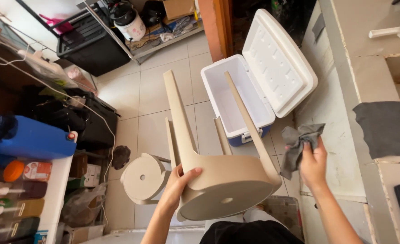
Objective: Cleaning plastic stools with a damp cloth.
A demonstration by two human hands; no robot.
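beige round stool [227, 190] held tilted, legs pointing away; crumpled grey rag [299, 144], perhaps damp, beside it.

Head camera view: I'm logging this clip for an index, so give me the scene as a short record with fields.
left hand: left hand grips the edge of the seat of a beige round stool, held tipped with its legs pointing away and up
right hand: right hand holds a grey cloth, apart from the stool
behind stool: white cooler box with blue base, lid open, on the tiled floor
lower left of stool: second beige stool on the floor
right side: pale counter with a dark grey mat
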